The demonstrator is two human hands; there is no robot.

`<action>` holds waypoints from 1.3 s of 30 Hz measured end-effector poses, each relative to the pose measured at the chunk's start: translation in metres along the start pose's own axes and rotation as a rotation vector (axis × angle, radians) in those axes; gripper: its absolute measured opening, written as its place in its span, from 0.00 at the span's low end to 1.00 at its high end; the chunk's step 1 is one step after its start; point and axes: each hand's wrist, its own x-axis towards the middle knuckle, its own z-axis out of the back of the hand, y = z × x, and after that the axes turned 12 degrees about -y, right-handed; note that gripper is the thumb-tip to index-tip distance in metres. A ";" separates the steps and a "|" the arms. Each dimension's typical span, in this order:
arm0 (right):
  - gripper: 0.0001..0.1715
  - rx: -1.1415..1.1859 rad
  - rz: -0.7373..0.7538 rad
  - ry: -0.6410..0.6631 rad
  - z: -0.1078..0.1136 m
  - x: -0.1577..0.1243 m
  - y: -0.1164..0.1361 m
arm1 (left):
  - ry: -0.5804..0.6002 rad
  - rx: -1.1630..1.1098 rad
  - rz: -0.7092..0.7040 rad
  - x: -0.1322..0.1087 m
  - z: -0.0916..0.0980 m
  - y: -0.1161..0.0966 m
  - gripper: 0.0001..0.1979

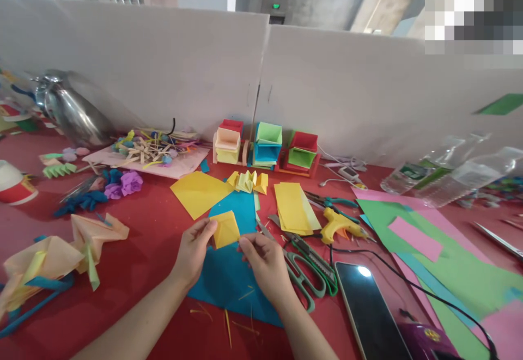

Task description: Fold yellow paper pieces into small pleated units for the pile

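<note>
A folded square of yellow paper (226,230) is held up between my two hands, with crease lines across its face. My left hand (196,245) pinches its left edge between thumb and fingers. At its lower right corner, my right hand (262,259) closes thumb and finger on the paper. Below the hands lies a blue sheet (229,281) with thin yellow paper strips (227,327) near its front edge. Just beyond it sit small folded yellow paper pieces (247,182) and a larger yellow sheet (200,192). Grey-green scissors (304,278) lie beside my right hand.
On the right are a green box cutter (314,256), yellow glue gun (342,226), phone (370,308), coloured sheets (445,245) and plastic bottles (469,172). Folded paper boxes (267,142) line the white partition (347,87). Paper flowers (44,262) and a steel jug (71,109) stand left.
</note>
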 end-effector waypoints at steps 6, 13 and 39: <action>0.17 0.131 -0.050 -0.066 0.004 0.005 0.004 | 0.111 -0.011 0.115 -0.006 -0.008 -0.010 0.10; 0.16 0.151 -0.098 -0.041 0.010 -0.001 0.011 | 0.132 -0.004 0.181 -0.012 -0.026 -0.025 0.10; 0.17 0.065 -0.078 -0.037 0.009 -0.004 -0.002 | 0.217 0.193 -0.001 -0.021 -0.013 -0.010 0.12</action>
